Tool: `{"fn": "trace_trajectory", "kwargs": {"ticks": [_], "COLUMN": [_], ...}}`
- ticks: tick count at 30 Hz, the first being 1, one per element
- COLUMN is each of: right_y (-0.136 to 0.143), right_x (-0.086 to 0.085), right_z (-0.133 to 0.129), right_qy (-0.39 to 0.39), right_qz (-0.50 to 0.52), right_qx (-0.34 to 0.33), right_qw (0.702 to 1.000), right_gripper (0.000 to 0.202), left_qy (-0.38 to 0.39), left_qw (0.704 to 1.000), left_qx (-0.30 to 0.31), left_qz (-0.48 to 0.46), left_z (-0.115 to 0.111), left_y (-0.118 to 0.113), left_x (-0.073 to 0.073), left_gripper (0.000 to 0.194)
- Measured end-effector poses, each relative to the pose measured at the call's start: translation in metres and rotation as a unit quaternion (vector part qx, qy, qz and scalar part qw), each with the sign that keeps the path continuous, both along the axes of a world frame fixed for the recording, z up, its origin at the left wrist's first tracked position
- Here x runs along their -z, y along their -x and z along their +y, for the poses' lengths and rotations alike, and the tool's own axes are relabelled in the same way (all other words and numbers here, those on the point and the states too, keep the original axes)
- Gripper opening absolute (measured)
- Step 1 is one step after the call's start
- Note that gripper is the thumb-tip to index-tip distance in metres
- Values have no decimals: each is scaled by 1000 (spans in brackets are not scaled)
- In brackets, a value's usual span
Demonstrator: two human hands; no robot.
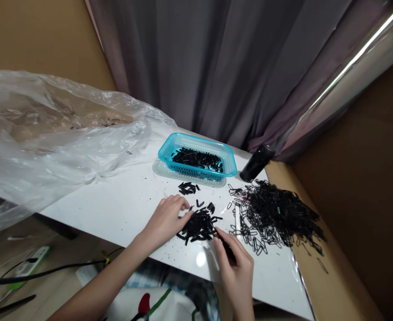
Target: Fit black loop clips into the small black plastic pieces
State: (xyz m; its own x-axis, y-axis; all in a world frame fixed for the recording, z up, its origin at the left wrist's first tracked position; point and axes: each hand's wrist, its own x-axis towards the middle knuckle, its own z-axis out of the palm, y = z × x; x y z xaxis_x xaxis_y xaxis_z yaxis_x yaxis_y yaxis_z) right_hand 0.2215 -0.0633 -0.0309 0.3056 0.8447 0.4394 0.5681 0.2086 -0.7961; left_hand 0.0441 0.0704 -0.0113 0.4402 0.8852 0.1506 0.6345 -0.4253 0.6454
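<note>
My left hand (170,217) is at the left edge of a pile of short black strips (200,224). Its thumb and forefinger close around what looks like one small black strip (191,208). On the pile's right side, my right hand (238,258) has its fingers wrapped round a slim black object (229,250). Its tip points into the pile, and its kind is hidden by the fingers. Behind the pile lies a smaller heap of black strips (188,188). Farther back, a blue perforated basket (231,162) holds many similar pieces.
To the right spreads a large tangled heap of thin black loops (279,214). A black cylinder (257,163) stands tilted in view beside the basket. Crumpled clear plastic (65,165) covers the left of the white table (116,200). A power strip (29,265) and cables lie below.
</note>
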Motion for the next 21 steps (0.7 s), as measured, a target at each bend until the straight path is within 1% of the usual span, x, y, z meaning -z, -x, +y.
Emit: {"fn": "trace_trajectory", "kwargs": {"ticks": [4, 7, 13, 17, 21], "right_y": [2, 2, 3, 3, 3], "right_x": [-1, -1, -1, 0, 3], "right_z": [0, 0, 1, 2, 4], "right_qy": [-3, -9, -22, -31, -42], "right_qz": [3, 1, -4, 1, 3], "right_qx": [8, 8, 8, 17, 22], "right_qw": [1000, 1000, 1000, 999, 999], "right_gripper": [23, 23, 25, 27, 29], "left_qy": [13, 7, -14, -9, -14], "left_qw": [1000, 999, 994, 988, 981], "left_qx": [17, 20, 5, 10, 1], "left_qz": [-10, -30, -106, -157, -193], "left_z": [3, 2, -2, -1, 2], "left_y": [-2, -2, 2, 8, 11], "left_x": [2, 6, 10, 10, 11], "left_gripper": [17, 16, 22, 25, 25]}}
